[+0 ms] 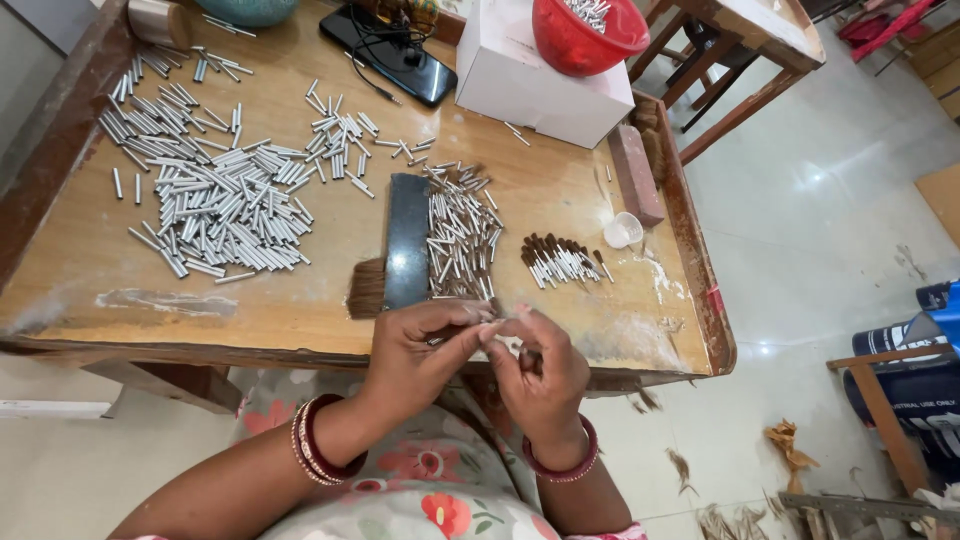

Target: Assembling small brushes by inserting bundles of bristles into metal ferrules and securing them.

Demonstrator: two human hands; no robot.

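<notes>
at the tabletop's [300,330] near edge, both hands meet: left hand [425,345] fingers and right hand [540,370] fingers clamped on one small metal tube [492,326], lying crosswise between them.

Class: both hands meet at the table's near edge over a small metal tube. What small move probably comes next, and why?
Probably laying the metal tube, pinched between left hand and right hand, onto the small pile of bristle-tipped tubes, since finished ones lie grouped there.
</notes>
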